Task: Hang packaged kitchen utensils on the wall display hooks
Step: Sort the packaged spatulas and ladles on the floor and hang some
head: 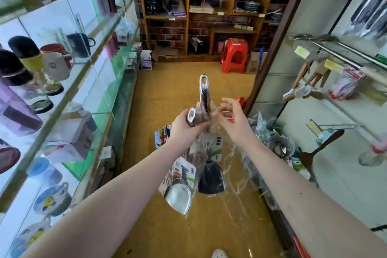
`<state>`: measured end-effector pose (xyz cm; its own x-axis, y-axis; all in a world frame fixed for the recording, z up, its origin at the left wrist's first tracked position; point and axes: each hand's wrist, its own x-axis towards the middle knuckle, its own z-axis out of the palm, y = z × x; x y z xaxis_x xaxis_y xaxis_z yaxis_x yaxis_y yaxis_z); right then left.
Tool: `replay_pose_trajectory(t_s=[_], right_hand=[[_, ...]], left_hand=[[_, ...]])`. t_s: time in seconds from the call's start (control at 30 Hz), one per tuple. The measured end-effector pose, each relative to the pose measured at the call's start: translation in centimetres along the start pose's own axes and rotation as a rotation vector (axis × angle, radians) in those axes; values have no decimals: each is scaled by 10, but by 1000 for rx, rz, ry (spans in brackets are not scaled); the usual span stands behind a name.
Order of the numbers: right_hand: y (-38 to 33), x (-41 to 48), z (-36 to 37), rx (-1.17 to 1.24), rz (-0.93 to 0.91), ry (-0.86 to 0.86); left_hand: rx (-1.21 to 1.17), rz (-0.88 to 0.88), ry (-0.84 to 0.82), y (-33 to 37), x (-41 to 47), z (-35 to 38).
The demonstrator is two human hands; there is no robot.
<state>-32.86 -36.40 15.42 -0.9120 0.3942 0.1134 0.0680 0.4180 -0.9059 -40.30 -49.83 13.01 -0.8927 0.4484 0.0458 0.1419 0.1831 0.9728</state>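
Observation:
My left hand [186, 126] grips the handles of a bundle of packaged utensils [201, 165] in clear plastic. A steel ladle bowl [178, 196] and a black spatula blade [211, 180] hang below it. One steel handle with a hanging hole [204, 90] sticks up above the others. My right hand [232, 119] is just right of the handles with its fingers loosely spread, touching the plastic wrap. The wall display hooks [335, 48] are on the white panel at the right, with several utensils hanging from them.
Glass shelves [69, 90] with mugs and flasks line the left side. A red stool [234, 55] and wooden shelving [201, 14] stand at the far end of the aisle. More packaged utensils [276, 142] lie heaped low on the right, by the panel.

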Motion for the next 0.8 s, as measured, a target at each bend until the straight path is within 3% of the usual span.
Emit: replay_pose_trajectory(t_s=[0.47,0.8], right_hand=[[91,152,-19,0,210,-471],[117,233,-18,35,217,-445]], left_hand=[[20,-95,76,0,143,37],[71,-159,164,-4,213,57]])
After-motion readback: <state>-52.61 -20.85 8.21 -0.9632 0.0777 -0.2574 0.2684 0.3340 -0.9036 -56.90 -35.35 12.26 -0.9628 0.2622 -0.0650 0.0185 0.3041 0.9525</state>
